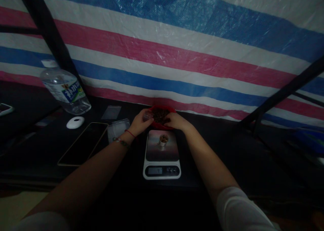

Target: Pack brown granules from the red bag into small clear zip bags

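Note:
A red bowl [158, 126] holding many small dark brown pieces [160, 114] stands near the striped sheet. At its left rim, my left hand [140, 122] is closed on what looks like a small clear plastic bag [147, 115]. My right hand [177, 121] reaches over the right rim, its bent fingertips closed among the brown pieces; the dim light hides how many they grip. Just in front of the bowl lies a white kitchen scale [162, 156] with its display lit. A small metallic cup [163, 144] filled with brownish pieces sits on its plate.
Clear zip bags [116, 130], another flat bag [111, 112], a phone [83, 144] and a white oval object [75, 122] lie left of my hands. A large plastic bottle [64, 89] stands behind them. Dark slanted bars [280, 92] flank the black table.

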Motion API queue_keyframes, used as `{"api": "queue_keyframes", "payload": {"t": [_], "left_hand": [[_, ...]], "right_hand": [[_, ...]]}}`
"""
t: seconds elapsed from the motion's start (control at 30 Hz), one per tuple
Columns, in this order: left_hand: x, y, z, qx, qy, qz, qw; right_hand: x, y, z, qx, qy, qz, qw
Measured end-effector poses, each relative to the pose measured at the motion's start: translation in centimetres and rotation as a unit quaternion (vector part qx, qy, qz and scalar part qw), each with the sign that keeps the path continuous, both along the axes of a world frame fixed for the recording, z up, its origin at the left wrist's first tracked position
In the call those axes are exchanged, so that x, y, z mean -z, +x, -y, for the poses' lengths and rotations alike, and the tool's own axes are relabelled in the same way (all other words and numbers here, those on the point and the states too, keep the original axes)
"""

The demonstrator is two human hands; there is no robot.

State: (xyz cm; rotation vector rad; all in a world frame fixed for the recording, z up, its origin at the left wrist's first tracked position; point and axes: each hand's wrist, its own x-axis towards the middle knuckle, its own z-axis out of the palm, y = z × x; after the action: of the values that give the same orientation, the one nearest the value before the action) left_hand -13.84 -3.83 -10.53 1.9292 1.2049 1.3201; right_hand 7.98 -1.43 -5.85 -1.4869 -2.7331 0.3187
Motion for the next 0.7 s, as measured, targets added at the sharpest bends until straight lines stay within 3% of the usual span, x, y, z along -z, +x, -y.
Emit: {"api": "queue_keyframes", "payload": {"t": [0.23,0.7], "left_hand": [[0.3,0.1,-0.2,0.007,-0.002,0.013,1.000],[0.5,0.0,-0.3,0.005,0.000,0.007,1.000]], "right_hand": [[0.3,-0.7,0.2,0.018,0.035,0.044,0.998],[1.7,-0.4,-0.9,0.007,0.063,0.017,0.998]]}}
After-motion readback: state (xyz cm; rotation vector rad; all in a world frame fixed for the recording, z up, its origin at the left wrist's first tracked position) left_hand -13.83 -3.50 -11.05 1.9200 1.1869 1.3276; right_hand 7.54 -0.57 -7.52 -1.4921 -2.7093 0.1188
